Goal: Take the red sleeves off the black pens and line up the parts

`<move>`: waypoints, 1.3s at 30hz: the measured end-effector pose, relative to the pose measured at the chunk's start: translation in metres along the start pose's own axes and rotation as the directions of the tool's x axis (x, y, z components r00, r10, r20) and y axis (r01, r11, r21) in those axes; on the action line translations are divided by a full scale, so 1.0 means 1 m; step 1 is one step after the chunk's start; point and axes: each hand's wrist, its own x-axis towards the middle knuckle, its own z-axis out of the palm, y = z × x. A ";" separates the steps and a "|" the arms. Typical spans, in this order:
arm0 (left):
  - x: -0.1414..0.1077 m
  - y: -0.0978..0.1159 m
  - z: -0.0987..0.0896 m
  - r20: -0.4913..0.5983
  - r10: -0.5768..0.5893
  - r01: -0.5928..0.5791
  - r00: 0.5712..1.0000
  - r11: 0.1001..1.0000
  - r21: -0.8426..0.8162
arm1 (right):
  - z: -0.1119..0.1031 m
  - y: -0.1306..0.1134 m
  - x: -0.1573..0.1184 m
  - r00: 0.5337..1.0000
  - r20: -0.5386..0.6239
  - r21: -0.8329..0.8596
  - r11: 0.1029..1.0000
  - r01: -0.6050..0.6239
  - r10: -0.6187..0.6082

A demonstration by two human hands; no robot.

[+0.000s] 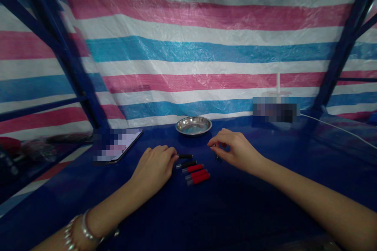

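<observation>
My left hand rests on the blue tabletop, its fingers pressed together at the left end of a short black stick. Just below lies a second black stick with a clear or silvery tip. Three red sticks of the same shape follow in a slanting row, tips to the left. On the other side, my right hand is closed in a pinch around a tiny dark thing, too small to name. Some small shiny pieces lie under its fingers, partly hidden.
A round metal dish stands behind the sticks. To the left lies a phone. A cup with a straw, partly blurred, stands at the back right near a white cable. Blue metal posts and a striped sheet border the table.
</observation>
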 end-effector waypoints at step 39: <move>-0.001 -0.002 0.011 -0.009 0.009 -0.009 1.000 1.000 0.015 | 0.009 0.011 -0.005 0.961 0.274 -0.031 0.999 -0.018 0.026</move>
